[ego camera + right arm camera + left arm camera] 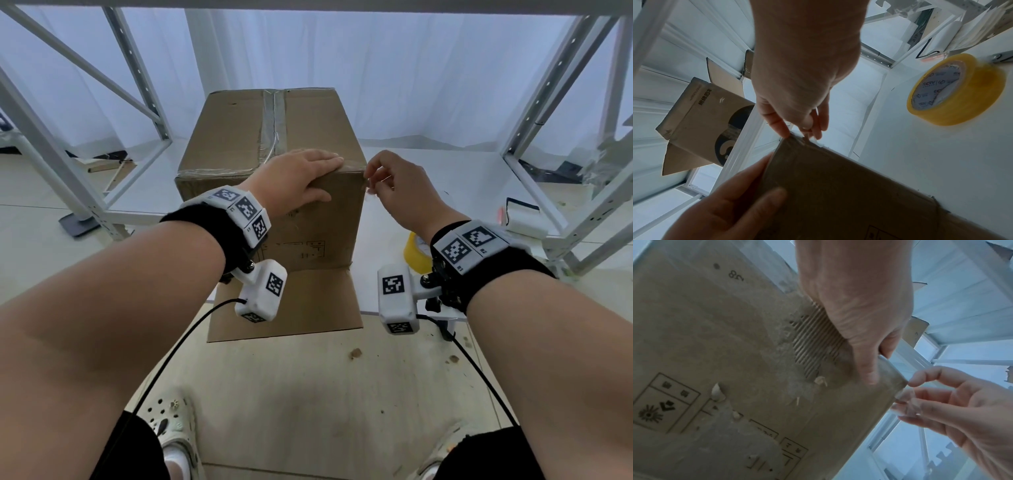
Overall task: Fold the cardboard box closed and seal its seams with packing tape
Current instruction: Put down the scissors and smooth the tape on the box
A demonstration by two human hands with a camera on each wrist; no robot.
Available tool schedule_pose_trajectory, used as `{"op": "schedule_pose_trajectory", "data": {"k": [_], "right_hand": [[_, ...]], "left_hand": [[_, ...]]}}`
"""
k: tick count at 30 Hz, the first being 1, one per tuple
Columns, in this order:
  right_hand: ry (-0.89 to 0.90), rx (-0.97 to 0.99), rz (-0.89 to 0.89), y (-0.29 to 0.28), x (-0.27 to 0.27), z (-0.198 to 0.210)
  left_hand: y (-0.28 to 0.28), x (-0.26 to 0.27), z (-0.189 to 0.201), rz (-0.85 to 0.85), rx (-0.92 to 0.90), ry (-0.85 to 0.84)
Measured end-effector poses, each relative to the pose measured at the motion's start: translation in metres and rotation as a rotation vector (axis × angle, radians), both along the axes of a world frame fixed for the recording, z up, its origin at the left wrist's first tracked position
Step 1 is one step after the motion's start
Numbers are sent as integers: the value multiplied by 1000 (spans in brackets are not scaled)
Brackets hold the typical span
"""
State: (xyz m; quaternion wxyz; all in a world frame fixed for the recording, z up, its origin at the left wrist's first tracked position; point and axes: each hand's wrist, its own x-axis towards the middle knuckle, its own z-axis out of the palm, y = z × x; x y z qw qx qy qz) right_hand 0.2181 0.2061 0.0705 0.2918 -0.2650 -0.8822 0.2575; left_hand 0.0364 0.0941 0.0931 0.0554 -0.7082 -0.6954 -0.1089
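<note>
A brown cardboard box (pixel 236 144) stands on the white table (pixel 428 192), with clear tape (pixel 274 120) along its top seam and front top edge. One flap (pixel 287 305) at its foot lies open toward me. My left hand (pixel 301 178) lies on the top near the front right corner, fingers straight, thumb down the front face (pixel 715 353). At that corner my right hand (pixel 373 180) pinches a loose end of clear tape (pixel 905 400). The yellow tape roll (pixel 955 91) lies on the table below my right wrist.
White metal rack frames stand at the left (pixel 68 137) and the right (pixel 548 120) of the table. A second printed cardboard box (pixel 694 121) sits beyond the frame. A white and black item (pixel 524 216) lies at the table's right edge.
</note>
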Motion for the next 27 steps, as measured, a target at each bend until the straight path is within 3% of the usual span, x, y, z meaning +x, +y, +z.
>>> {"op": "schedule_pose_trajectory", "data": {"k": [3, 11, 16, 23, 27], "right_hand": [[8, -2, -5, -2, 1, 0], [-4, 22, 10, -2, 3, 2], [-20, 25, 14, -1, 3, 4], [10, -16, 8, 3, 5, 4], [0, 53, 18, 6, 4, 2]], "left_hand": [[0, 4, 2, 19, 95, -118], [0, -1, -2, 1, -49, 103], [3, 16, -4, 57, 109, 49], [29, 35, -8, 193, 184, 169], [34, 36, -15, 209, 229, 194]]}}
